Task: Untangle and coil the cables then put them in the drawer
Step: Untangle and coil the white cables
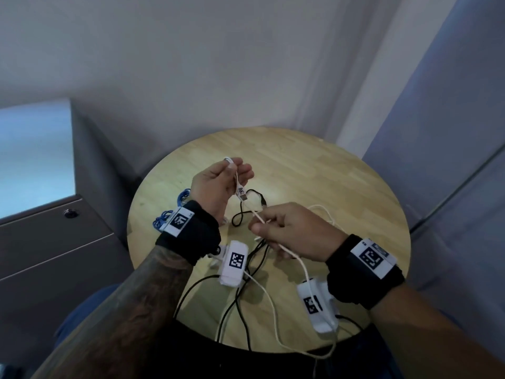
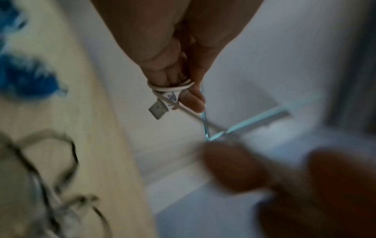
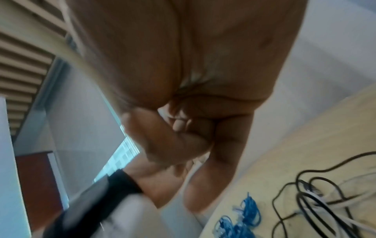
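Observation:
Above a round wooden table (image 1: 314,170), my left hand (image 1: 218,181) holds a white USB cable (image 1: 273,302) looped round its fingers; the USB plug (image 1: 243,195) hangs below them. The left wrist view shows the white cable (image 2: 171,87) wound round two fingers, its plug (image 2: 157,110) sticking out. My right hand (image 1: 289,231) pinches the same cable a little further along, taut between both hands. In the right wrist view the right hand (image 3: 183,128) is a curled fist. A black cable (image 1: 246,214) and a blue cable (image 1: 175,209) lie on the table.
A grey drawer cabinet (image 1: 54,242) with a round lock (image 1: 71,213) stands left of the table, its drawers closed. Loose white and black cable hangs over the near table edge (image 1: 246,348). Walls stand close behind and to the right.

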